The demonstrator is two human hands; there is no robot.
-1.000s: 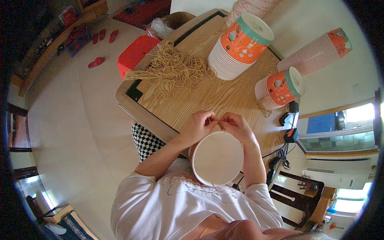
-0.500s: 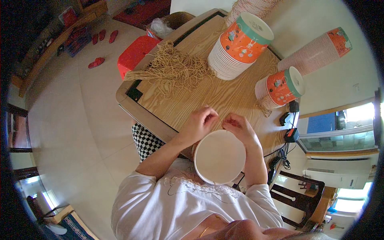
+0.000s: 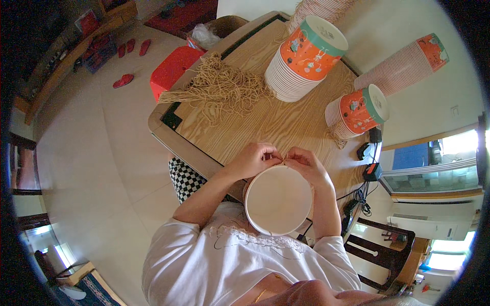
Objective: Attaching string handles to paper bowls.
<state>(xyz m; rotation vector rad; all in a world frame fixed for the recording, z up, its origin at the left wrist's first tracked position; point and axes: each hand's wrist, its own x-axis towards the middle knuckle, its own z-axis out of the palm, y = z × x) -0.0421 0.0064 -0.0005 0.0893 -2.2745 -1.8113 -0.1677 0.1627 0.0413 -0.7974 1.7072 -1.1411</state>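
Observation:
A white-lined paper tub (image 3: 279, 201) stands mouth toward me, between my forearms and close against my chest. At its far rim my left hand (image 3: 259, 157) is closed in a pinch. Facing it, my right hand (image 3: 306, 164) pinches too, the fingertips of both nearly meeting. Whatever lies between them is too small to make out. Beyond the hands, a tangled heap of tan twine (image 3: 224, 86) lies on the wooden table (image 3: 229, 140). A large nested stack of orange and green paper tubs (image 3: 309, 58) stands upside down beside the heap.
A shorter tub stack (image 3: 357, 112) sits at the table's right edge, with twine under it. Longer stacks lean by the wall, one a pale column (image 3: 400, 69). Black adapters and cables (image 3: 365, 191) hang at the right. A red stool (image 3: 173, 69) stands left of the table.
My hands have come closer together and lowered to the tub's far rim, their fingertips now pinched. The tub has shifted very slightly left.

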